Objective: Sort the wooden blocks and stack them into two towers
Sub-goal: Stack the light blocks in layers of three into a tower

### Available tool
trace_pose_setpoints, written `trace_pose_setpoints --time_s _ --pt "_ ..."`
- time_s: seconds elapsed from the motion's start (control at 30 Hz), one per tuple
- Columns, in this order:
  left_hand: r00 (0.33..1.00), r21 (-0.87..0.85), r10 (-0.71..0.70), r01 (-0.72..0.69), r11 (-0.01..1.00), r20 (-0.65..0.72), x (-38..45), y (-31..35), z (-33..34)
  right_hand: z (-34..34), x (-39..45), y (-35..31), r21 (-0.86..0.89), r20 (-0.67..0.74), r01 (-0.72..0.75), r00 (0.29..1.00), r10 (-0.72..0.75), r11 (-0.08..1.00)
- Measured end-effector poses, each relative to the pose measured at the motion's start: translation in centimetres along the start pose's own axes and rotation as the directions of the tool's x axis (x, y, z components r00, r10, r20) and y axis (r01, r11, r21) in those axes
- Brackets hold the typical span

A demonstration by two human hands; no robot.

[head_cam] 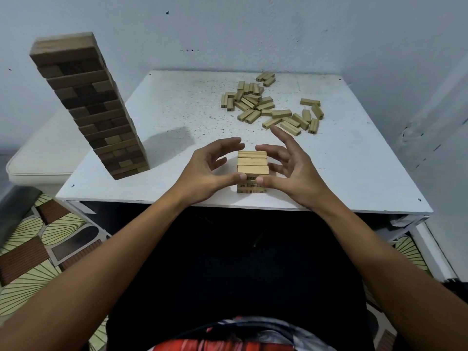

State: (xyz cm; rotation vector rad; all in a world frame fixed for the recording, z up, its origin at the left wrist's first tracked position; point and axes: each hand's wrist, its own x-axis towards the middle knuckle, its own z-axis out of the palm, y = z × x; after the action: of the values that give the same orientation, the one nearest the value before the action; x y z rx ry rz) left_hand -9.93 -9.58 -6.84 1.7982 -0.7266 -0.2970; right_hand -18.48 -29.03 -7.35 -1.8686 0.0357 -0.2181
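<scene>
A tall tower of large brown blocks (88, 105) stands at the table's left edge. Near the front edge rises a short tower of small pale blocks (252, 171), a few layers high, its top layer three blocks side by side. My left hand (210, 171) and my right hand (286, 168) flank this small tower; both thumbs touch its front face and the fingers are spread beside its top, gripping nothing. Several loose small pale blocks (268, 105) lie scattered at the back right of the table.
The white speckled table (177, 107) sits in a corner of grey-white walls. A cream cushioned seat (48, 158) stands behind the brown tower on the left. Patterned floor shows below the table on both sides.
</scene>
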Motion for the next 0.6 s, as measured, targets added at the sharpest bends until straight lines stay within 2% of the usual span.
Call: trace_pose_setpoints --time_s 0.43,0.53,0.6 --pt "1.0 -0.049 0.01 -0.01 0.999 0.003 0.1 -0.3 0.5 0.3 0.2 0.4 0.031 -0.048 -0.028 0.998 0.029 0.999" --pt "0.998 -0.104 -0.049 0.045 0.994 -0.038 -0.1 0.1 1.0 0.8 0.0 -0.5 0.113 -0.051 -0.054 0.997 0.06 0.992" --pt "0.989 -0.115 -0.13 0.121 0.986 -0.076 -0.4 0.4 1.6 1.7 -0.5 -1.5 0.231 -0.111 -0.103 0.985 0.131 0.967"
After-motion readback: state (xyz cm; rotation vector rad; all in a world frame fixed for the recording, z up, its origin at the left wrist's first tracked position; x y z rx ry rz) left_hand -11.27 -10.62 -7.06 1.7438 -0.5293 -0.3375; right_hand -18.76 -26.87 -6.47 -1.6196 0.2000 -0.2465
